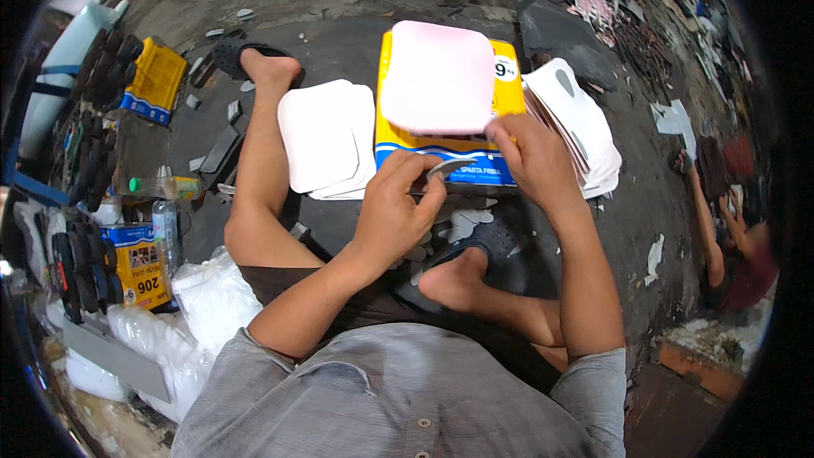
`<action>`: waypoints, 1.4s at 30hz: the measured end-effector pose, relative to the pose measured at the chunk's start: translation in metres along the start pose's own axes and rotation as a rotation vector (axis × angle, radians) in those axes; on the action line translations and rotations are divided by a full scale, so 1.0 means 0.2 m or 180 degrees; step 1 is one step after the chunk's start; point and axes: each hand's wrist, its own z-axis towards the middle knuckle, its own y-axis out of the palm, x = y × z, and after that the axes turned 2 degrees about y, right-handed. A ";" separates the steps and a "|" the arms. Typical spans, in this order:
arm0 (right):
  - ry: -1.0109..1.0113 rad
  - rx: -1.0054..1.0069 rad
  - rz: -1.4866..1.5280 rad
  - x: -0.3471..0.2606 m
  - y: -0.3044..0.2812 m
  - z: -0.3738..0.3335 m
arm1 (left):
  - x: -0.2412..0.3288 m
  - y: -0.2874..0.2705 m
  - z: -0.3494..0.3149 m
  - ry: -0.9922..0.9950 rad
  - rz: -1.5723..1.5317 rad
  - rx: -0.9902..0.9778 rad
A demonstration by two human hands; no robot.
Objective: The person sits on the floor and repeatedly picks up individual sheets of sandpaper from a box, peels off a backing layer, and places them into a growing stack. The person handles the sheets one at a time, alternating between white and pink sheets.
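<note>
A pale pink sheet with rounded corners is over a yellow and blue box-like container in front of me. My right hand pinches the sheet's near right corner. Between the thumb and fingers of my left hand is a small grey oval piece, held just short of the sheet's near edge. A stack of white rounded sheets lies left of the container. On its right fans out another stack of white sheets, with grey oval shapes showing on the top one.
White cut-out scraps lie between my legs, near my sandalled foot. Plastic bags, bottles and yellow tins crowd the left side. A dark flat sheet lies far right. Another person sits at the right edge.
</note>
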 end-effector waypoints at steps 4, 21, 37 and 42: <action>0.0078 -0.0349 0.0200 -0.02 0.05 -0.06 | -0.04 -0.06 -0.05 0.0154 -0.0156 -0.0068; -0.0070 -0.0674 -0.0141 -0.69 1.74 0.03 | -0.59 -0.73 -0.11 -0.0990 0.0013 0.2090; 0.2978 -0.0120 0.6297 -0.59 1.29 -0.10 | -0.84 -0.59 -0.15 -0.1425 -0.0638 0.1633; 0.3112 -0.0332 0.6314 -0.61 1.11 -0.17 | -0.91 -0.50 -0.21 -0.1435 -0.0233 0.1544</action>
